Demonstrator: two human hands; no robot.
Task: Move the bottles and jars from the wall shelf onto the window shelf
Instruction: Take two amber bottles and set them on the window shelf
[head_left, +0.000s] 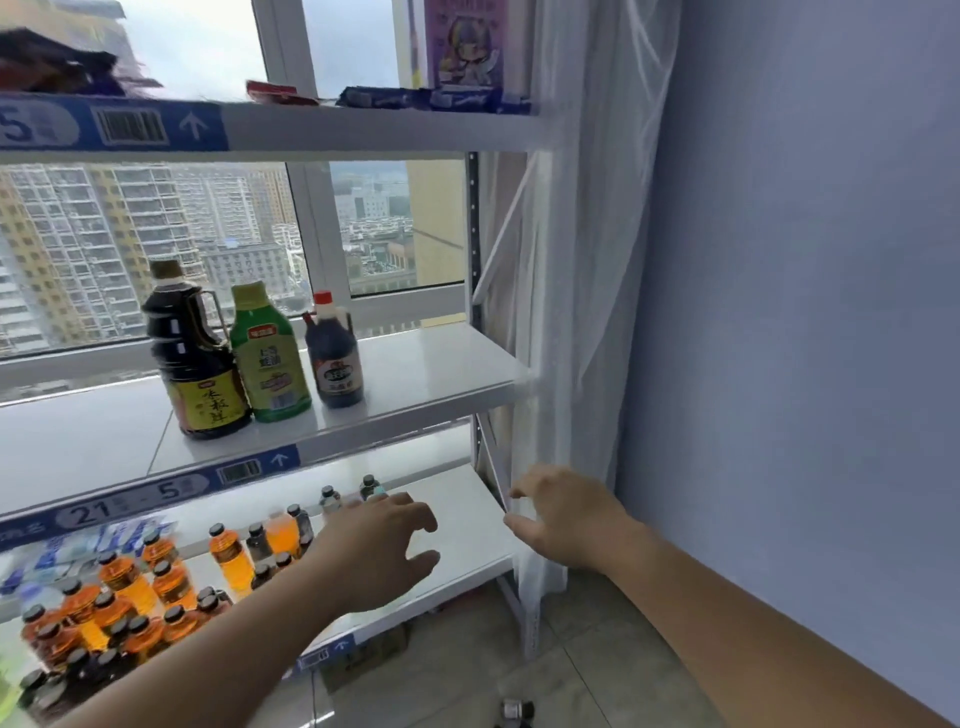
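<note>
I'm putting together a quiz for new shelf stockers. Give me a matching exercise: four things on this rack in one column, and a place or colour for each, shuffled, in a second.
Things
1. big dark bottle
2. green bottle
3. small dark bottle
4. orange drink bottles

Descriptions
A. on the lower shelf
B. red cap
C. middle of the row of three
D. brown cap, left end of the row

Pairs: 1-D, 2-C, 3-B, 4-A

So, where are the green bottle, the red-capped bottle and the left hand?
green bottle (270, 364): head view, its label.
red-capped bottle (332, 347): head view, its dark body.
left hand (374, 548): head view, its back.
</note>
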